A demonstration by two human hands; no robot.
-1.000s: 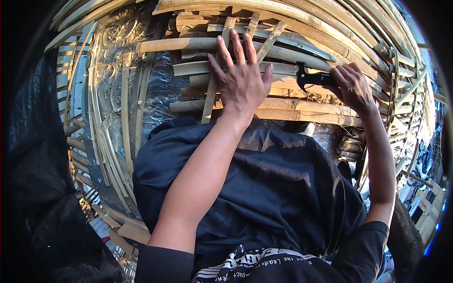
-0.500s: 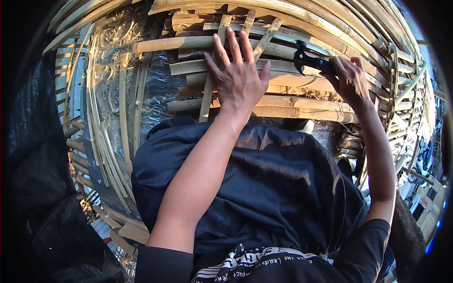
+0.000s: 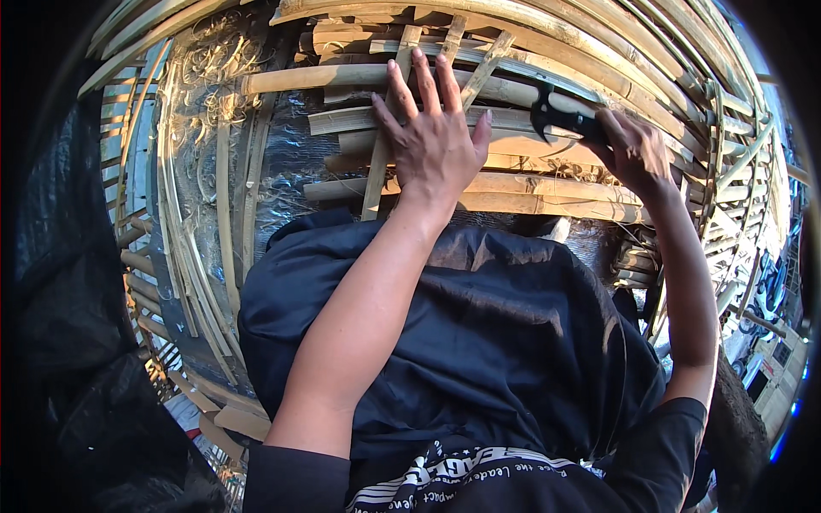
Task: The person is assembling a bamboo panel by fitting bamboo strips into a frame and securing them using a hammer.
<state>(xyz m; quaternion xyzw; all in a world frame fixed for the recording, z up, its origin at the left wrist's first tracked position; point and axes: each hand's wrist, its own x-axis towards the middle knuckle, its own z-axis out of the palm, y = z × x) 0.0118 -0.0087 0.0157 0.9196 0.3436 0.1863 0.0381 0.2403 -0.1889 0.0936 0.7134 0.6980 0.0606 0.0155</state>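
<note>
My left hand lies flat with its fingers spread over a crosswise bamboo strip and the bamboo slats beneath it. Wrapped round the handle of a black claw hammer, my right hand is at the right. The hammer's head hangs over the slats, pointing toward my left hand. Two shorter crosswise strips, one of them a slanted bamboo strip, lie just beyond my left fingertips. Several long bamboo slats run left to right under both hands.
Thin bamboo strips and curled shavings lie on a dark sheet at the left. Long bent-looking bamboo poles span the far side. A bamboo lattice stands at the right, and dark plastic sheeting hangs at the far left.
The hammer's head has dipped slightly toward me and left, with my right hand tilting along. My left hand stays in the same place.
</note>
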